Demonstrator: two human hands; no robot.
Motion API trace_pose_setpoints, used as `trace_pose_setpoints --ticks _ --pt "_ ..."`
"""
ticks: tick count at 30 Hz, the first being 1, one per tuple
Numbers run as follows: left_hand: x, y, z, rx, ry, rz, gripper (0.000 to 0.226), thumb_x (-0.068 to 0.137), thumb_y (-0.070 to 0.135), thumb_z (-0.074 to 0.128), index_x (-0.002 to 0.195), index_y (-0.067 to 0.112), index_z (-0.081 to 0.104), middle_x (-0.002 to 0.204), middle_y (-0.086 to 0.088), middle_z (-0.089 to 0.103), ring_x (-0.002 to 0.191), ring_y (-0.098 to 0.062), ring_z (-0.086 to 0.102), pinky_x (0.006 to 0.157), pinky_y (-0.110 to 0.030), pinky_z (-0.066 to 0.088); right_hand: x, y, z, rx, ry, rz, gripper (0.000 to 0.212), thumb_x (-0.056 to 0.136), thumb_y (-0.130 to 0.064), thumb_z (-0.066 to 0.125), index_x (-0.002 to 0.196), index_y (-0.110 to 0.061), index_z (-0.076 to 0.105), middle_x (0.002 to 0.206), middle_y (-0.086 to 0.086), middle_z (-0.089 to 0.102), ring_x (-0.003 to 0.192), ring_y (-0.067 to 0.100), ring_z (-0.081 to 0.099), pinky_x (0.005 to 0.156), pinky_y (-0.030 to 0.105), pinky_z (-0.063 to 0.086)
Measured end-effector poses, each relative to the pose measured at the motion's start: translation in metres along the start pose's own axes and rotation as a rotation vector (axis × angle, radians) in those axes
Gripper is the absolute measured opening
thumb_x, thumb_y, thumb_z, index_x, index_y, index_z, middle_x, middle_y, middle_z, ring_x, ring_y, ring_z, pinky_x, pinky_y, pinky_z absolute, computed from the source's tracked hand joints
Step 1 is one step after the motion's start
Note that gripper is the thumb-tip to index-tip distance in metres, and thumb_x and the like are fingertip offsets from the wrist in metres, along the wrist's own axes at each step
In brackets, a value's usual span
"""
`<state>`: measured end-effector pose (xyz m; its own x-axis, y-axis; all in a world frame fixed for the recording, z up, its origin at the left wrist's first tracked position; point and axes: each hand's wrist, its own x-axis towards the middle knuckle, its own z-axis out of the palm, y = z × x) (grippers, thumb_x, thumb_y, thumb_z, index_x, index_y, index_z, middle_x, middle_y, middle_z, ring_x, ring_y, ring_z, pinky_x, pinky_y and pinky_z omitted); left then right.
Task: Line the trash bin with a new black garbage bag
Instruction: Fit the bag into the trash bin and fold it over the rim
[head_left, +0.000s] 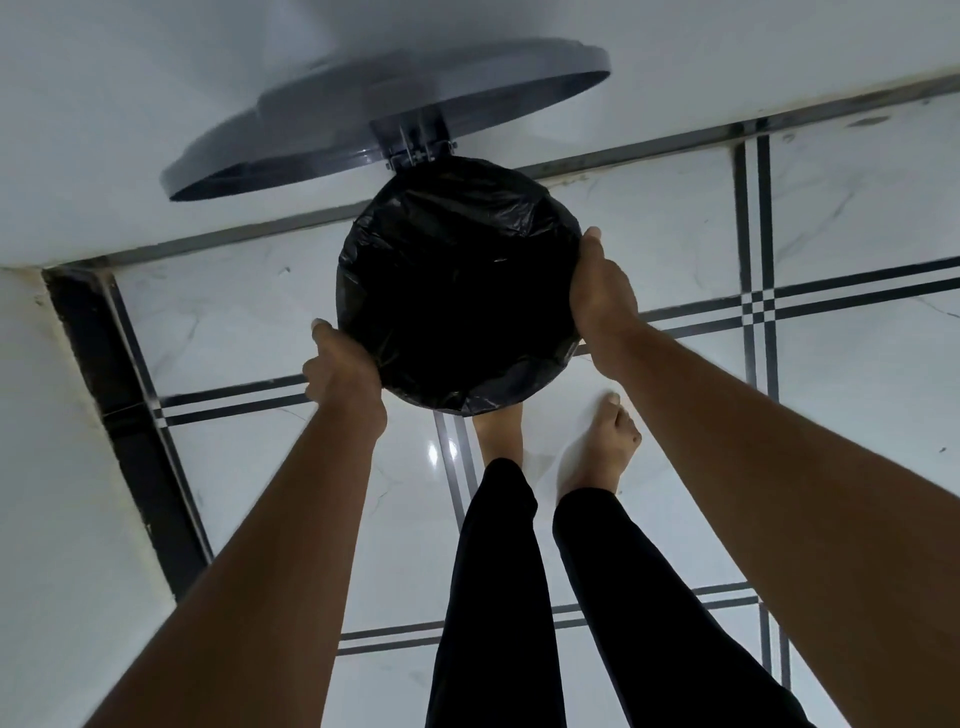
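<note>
Bag: black garbage bag (457, 280) spread across the round mouth of the trash bin (563, 351), edge folded over the rim all round; plastic wrinkled, glossy at the far side; interior dark.
Bin position: on the tiled floor (857, 415), near the wall (104, 130), just in front of the person's bare feet.
Lid: grey lid (384, 114) hinged open at the bin's far side, tilted up against the wall.
Left hand: left hand (340, 371) grips the near-left rim over the bag; thumb on top, fingers curled under, hidden.
Right hand: right hand (602, 291) pressed on the right rim over the bag; thumb along the edge; the other fingers out of sight, cannot tell.
Legs: black trousers (498, 597), one foot partly under the bin's edge.
</note>
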<state>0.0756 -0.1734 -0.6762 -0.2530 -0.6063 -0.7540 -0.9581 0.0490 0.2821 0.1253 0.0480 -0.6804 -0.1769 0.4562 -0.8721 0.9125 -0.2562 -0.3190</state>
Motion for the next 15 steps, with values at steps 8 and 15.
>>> trace_pose_setpoints --ticks 8,15 --pt "-0.012 -0.017 0.017 0.548 0.09 1.341 0.029 0.102 0.036 0.058 0.11 0.008 0.061 0.109 -0.011 0.062 0.104 -0.028 0.057 0.091 -0.04 0.044 0.008 -0.002 0.006 -0.087 0.139 -0.344 0.057 0.113 -0.059 0.035 0.145 -0.02 0.06 0.133 -0.002 0.071 0.126 0.023 0.064 0.106 0.042 0.05" --pt "0.013 -0.031 0.068 1.465 -0.424 1.087 0.071 0.109 0.062 0.023 0.122 0.008 0.068 0.117 -0.02 0.072 0.113 -0.04 0.069 0.092 -0.044 0.052 0.004 -0.004 0.02 -0.16 0.221 -0.435 0.062 0.107 -0.062 0.026 0.132 -0.022 0.066 0.122 -0.002 0.074 0.118 0.025 0.067 0.107 0.055 0.052"
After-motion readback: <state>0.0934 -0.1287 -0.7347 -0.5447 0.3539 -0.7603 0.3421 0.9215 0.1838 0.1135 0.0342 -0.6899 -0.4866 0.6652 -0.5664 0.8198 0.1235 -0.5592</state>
